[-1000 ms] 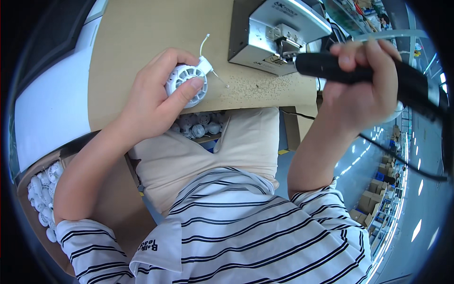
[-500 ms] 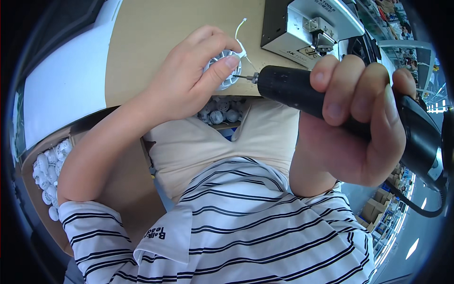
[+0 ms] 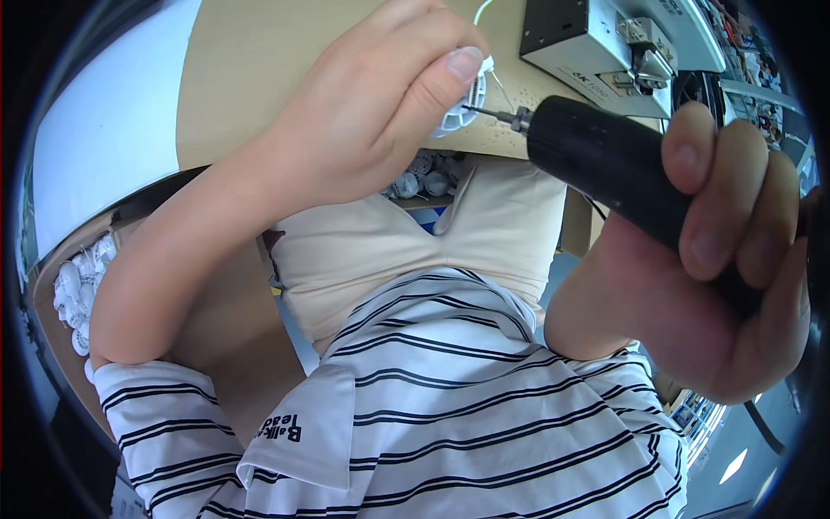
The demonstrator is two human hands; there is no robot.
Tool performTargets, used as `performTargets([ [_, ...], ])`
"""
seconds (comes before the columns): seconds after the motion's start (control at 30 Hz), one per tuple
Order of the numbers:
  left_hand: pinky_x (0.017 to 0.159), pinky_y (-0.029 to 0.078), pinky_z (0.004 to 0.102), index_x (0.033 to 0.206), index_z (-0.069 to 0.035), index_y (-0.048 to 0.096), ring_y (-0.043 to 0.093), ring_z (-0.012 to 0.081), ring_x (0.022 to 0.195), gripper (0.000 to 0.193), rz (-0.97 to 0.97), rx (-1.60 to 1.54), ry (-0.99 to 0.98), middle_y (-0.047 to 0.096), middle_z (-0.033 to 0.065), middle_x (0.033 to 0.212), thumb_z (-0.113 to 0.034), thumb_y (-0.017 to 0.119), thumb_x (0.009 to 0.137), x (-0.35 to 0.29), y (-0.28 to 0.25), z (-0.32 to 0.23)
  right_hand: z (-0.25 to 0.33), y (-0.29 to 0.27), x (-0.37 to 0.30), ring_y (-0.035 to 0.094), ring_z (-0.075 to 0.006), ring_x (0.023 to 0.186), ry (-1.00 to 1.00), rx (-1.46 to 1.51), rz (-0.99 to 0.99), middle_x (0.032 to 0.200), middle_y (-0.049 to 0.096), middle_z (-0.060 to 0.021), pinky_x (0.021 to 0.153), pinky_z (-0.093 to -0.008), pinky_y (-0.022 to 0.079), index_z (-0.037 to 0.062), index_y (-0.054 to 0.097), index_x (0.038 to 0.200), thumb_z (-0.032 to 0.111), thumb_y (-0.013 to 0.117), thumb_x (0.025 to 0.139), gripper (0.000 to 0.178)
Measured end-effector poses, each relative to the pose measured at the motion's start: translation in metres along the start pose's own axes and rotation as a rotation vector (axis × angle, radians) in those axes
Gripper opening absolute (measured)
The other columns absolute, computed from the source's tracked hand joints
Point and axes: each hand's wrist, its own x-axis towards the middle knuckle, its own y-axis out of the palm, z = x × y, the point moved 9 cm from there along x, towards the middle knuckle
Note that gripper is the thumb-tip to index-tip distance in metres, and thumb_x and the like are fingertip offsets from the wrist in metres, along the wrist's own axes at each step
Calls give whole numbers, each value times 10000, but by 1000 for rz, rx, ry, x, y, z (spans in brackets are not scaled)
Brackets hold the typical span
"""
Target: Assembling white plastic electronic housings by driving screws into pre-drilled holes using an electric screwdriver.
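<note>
My left hand (image 3: 389, 86) grips a small round white plastic part (image 3: 451, 121) with ribs, thumb across its top. A thin white wire (image 3: 482, 12) rises from the part's far side. Wrapped in the fingers of my right hand (image 3: 735, 225) is a black electric screwdriver (image 3: 605, 160), held nearly level. Its thin metal bit (image 3: 488, 112) points left and its tip meets the white part near my left thumb. Whether a screw sits at the tip is too small to tell. The tool's rear end is lost in the dark right rim.
A silver and black metal machine (image 3: 596, 60) stands at the back right of the brown tabletop (image 3: 259, 69). Under the table edge, a box holds several round white parts (image 3: 424, 177). More white parts (image 3: 78, 290) fill a cardboard box (image 3: 233, 329) at my left.
Both hands have shifted to the right in the picture, with the screwdriver and white part. The bit still points at the part. The machine also appears farther right, so the view has turned.
</note>
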Motion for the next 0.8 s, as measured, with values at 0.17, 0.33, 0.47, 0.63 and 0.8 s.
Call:
performTargets([
  [0.17,780,436,301,1143,-9,600,510,205,848,229,-59,-3,12,571,97,1091,-118,421,1051,-5,-3,3,11,1,-4,504,-125,668,13,18,10,789,526,7,780,-360,433,75,601,1193,137,469,923,306],
  [0.33,775,443,311,1123,-8,601,511,211,838,217,-15,76,-52,566,92,1069,-120,431,1049,-5,-3,3,4,14,0,502,-124,655,22,4,19,775,526,7,771,-355,432,74,616,1168,132,470,916,296],
  [0.47,768,446,314,1106,-9,602,515,214,834,207,-68,69,-46,563,92,1062,-120,438,1047,-5,-3,3,21,24,-2,501,-124,645,12,-2,32,765,526,7,763,-351,431,74,628,1148,128,471,911,289],
  [0.63,763,449,316,1094,-12,604,520,218,831,204,-96,92,-34,563,93,1049,-120,438,1046,-6,-3,1,29,34,8,499,-123,632,-46,-27,34,751,525,8,754,-346,429,73,643,1123,123,473,903,282],
  [0.8,753,448,318,1094,-15,606,520,215,821,208,-102,102,-21,561,91,1023,-123,434,1048,-5,-4,-1,34,35,9,502,-124,632,-93,-36,52,760,532,8,752,-349,431,75,629,1154,183,482,906,308],
])
